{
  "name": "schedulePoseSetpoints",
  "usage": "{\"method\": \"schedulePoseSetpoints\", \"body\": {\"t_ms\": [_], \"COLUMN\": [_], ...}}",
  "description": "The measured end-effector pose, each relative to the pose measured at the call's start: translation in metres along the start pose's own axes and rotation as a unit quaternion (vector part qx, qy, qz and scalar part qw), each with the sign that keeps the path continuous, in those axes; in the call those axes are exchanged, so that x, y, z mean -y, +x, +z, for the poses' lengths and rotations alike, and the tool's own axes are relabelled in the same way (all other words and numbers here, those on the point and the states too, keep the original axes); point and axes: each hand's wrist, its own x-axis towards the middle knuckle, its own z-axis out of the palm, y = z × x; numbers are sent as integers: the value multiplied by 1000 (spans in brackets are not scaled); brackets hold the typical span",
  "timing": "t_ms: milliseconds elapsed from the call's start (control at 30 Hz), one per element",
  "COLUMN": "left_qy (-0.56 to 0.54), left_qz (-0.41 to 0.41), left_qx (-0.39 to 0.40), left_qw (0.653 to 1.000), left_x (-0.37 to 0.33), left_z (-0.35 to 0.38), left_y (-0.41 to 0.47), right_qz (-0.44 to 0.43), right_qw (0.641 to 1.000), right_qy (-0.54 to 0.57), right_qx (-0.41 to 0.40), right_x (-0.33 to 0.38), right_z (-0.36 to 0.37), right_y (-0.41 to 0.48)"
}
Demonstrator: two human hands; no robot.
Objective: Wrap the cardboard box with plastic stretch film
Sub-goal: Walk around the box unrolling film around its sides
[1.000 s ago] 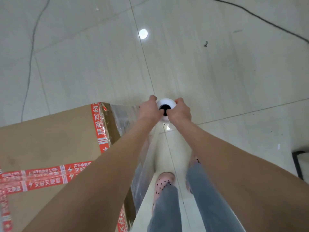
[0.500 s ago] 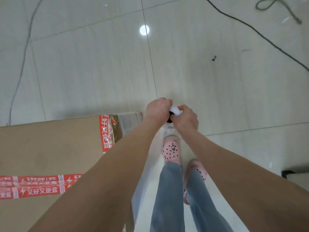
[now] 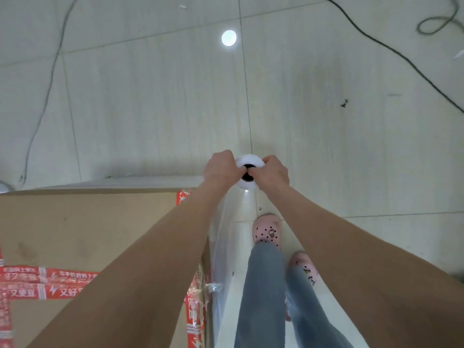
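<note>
left hand and right hand both grip the top of the film roll, just past the corner of the cardboard box; if tension slips, the film could sag or snag on that corner. a loose cable on the pale tiled floor could trip a foot

The floor is pale, glossy tile crossed by thin grout lines. A round bright spot of reflected light shines near the top. A thin grey cable trails down the left side. A dark cable runs diagonally across the right, looped at the upper corner, with a small dark mark below it.
</note>
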Motion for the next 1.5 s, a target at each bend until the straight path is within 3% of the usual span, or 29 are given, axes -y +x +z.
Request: {"method": "schedulePoseSetpoints", "body": {"t_ms": [100,233,467,733,867,967,1067,1267,1367,1500], "left_qy": [-7,100,102,-37,-77,-98,-103,24,44,-36], "left_qz": [46,124,77,-37,-129,-163,-142,3,5,-52], "left_qx": [41,60,33,-22,-33,-12,12,-37,-63,-92], "left_qw": [998,985,991,998,988,982,984,999,997,994], "left_x": [-2,-13,-21,10,27,39,38,25,24,34], "left_z": [-4,-10,-32,-46,-58,-66,-70,-75,-83,-88], "left_y": [-1,5,20,45,53,57,58,65,71,71], "right_qz": [14,-8,-50,-143,-179,-109,-37,-75,-104,-170], "right_qw": [1000,1000,992,953,955,972,980,976,965,943], "right_qy": [12,-22,-119,-267,-237,-199,-150,-176,-222,-280], "right_qx": [9,0,5,0,16,62,121,102,93,65], "right_x": [3,8,38,95,116,122,123,127,137,153], "right_z": [1,0,-9,1,14,21,23,22,19,21], "right_y": [3,8,18,37,43,46,50,53,55,55]}}
